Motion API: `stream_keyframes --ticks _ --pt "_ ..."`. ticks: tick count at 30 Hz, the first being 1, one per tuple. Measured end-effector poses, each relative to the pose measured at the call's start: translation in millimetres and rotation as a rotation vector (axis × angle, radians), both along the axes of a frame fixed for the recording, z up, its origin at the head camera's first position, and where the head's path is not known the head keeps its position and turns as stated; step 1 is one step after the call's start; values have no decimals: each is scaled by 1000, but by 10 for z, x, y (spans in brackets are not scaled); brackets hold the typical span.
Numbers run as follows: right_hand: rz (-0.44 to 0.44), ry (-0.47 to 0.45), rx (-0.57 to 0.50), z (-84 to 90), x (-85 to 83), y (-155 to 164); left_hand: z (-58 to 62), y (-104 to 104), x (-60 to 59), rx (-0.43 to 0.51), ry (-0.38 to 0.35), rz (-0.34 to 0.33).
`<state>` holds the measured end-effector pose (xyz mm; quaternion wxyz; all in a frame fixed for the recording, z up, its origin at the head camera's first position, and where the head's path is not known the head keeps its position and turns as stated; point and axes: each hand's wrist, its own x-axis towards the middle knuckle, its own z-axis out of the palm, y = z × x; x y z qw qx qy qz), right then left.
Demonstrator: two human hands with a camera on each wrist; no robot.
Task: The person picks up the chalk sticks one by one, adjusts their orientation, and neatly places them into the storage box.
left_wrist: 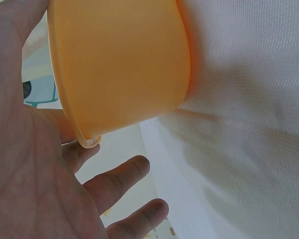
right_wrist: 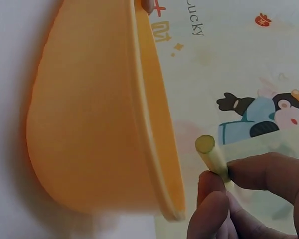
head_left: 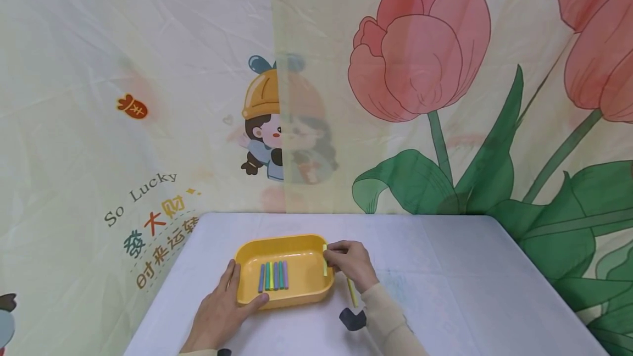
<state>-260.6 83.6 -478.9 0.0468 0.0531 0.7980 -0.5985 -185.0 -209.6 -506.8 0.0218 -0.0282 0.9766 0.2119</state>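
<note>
A yellow tray [head_left: 301, 295] stands on the table, with a row of several coloured chalk sticks [head_left: 273, 276] lying in its left half. At its front left corner my left hand [head_left: 217, 306] holds the rim, thumb over the front edge and fingers along the left side. In the left wrist view, two fingers [left_wrist: 117, 181] stretch out past the rim. My right hand [head_left: 353, 262] pinches a yellow chalk stick [right_wrist: 213, 154] between thumb and fingertips, beside the tray's right rim. Another yellow chalk stick [head_left: 352, 293] lies on the table near the right wrist.
White cloth covers the table [head_left: 445, 290], which reaches well to the right of the tray. Behind it hangs a printed backdrop [head_left: 316, 191] with tulips, lettering and a cartoon figure. A dark printed shape [head_left: 352, 319] shows beside the right sleeve.
</note>
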Motion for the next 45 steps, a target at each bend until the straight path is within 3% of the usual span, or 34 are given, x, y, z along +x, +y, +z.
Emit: stream_keyframes --ticks 7,21,45 --pt "-37 -21 -60 -61 -51 -102 -3 -1 9 -5 4 -14" --pt "20 39 -17 53 -67 -242 -19 -18 -5 3 21 -14" --pt "81 103 28 85 -209 -529 -44 -28 -18 0 3 -1"
